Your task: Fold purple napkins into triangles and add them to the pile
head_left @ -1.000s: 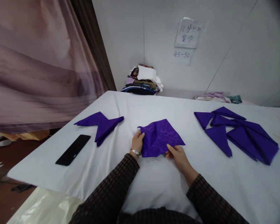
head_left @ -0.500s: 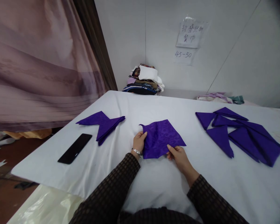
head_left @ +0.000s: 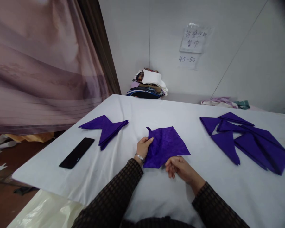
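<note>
A purple patterned napkin (head_left: 167, 144), partly folded, is held a little above the white-covered table in front of me. My left hand (head_left: 143, 148) pinches its left side, thumb on top, and a small corner sticks up above the thumb. Close by its lower right edge is my right hand (head_left: 178, 166), fingers loosely curled and slightly apart, with no cloth visible between them. Whether its fingertips touch the edge is hard to make out. To the left lie folded purple napkins (head_left: 109, 129). On the right, several more folded purple napkins (head_left: 224, 144) overlap in a loose group.
A black phone (head_left: 77, 153) rests on the white tablecloth (head_left: 47, 164) at left. Folded clothes (head_left: 150, 84) are stacked behind the far edge, with more cloth (head_left: 222, 102) to their right. A pinkish curtain (head_left: 42, 69) hangs at left; paper signs (head_left: 192, 41) are on the wall.
My right hand has let go of the napkin's lower edge and turned, its fingers now curled below it. The left hand keeps its pinch. The view has tilted slightly.
</note>
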